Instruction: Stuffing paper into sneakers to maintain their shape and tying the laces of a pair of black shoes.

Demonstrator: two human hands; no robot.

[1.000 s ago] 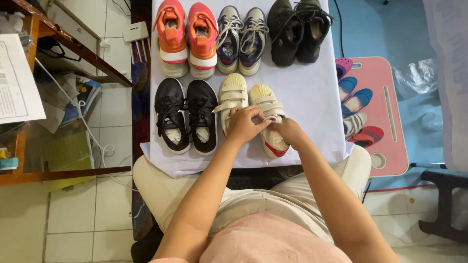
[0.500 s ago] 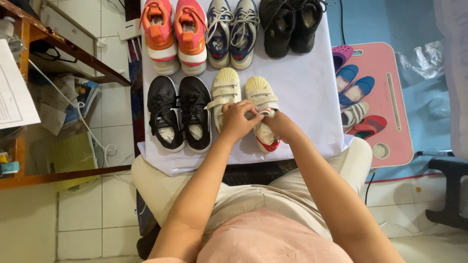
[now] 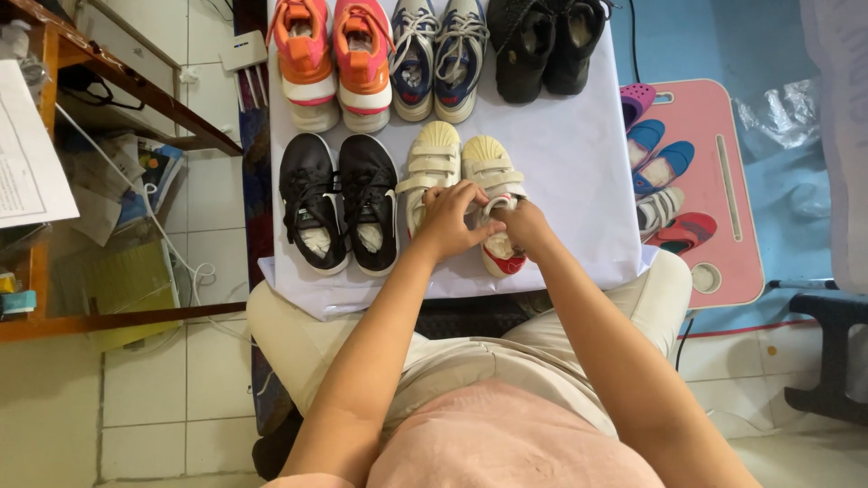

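We look down from the head camera onto a table draped in a white cover, with five pairs of shoes set out in two rows. Both hands meet over the cream strap shoes, the pair nearest the person in the front row, at its right end. The left hand lies across the gap between the two shoes, its fingers curled down and pinching the strap of the right-hand shoe. The right hand covers the rear of that same shoe, whose red heel shows beneath it; its fingers are bent closed on the shoe's opening, though we cannot tell exactly which part they grip. The left-hand shoe of the pair stands just beside, touching its partner, with its straps fastened.

To the left of this pair stand the black sneakers, laces up. In the back row, from left to right, we see the orange-and-pink sneakers, the grey-and-blue sneakers and the black high-top shoes. Beyond the table's right edge a pink tray on the blue floor carries small children's shoes. A wooden shelf unit stands at the left.
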